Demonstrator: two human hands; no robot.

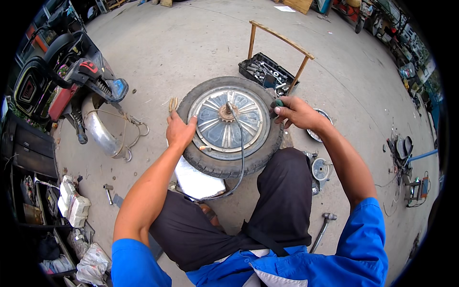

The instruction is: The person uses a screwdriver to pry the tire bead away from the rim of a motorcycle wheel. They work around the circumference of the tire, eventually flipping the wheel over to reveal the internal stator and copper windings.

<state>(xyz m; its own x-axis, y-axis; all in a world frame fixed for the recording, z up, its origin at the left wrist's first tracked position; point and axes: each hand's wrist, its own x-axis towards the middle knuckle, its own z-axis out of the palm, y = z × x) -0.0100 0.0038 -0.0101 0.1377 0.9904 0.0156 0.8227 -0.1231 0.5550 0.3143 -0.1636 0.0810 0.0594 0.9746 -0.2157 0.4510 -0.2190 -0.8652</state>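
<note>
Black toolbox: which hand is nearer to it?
Right. The right hand is just below the toolbox in the picture, by the right edge of the wheel; the left hand is farther off, at its left edge.

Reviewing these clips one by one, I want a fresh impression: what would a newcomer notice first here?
Most likely the big spoked-looking wheel in the centre, tyre on, a cable looping from its hub, with the left hand at its left edge. At its right edge, the right hand holds a small dark-green object. Just beyond sits a black toolbox full of tools.
</note>
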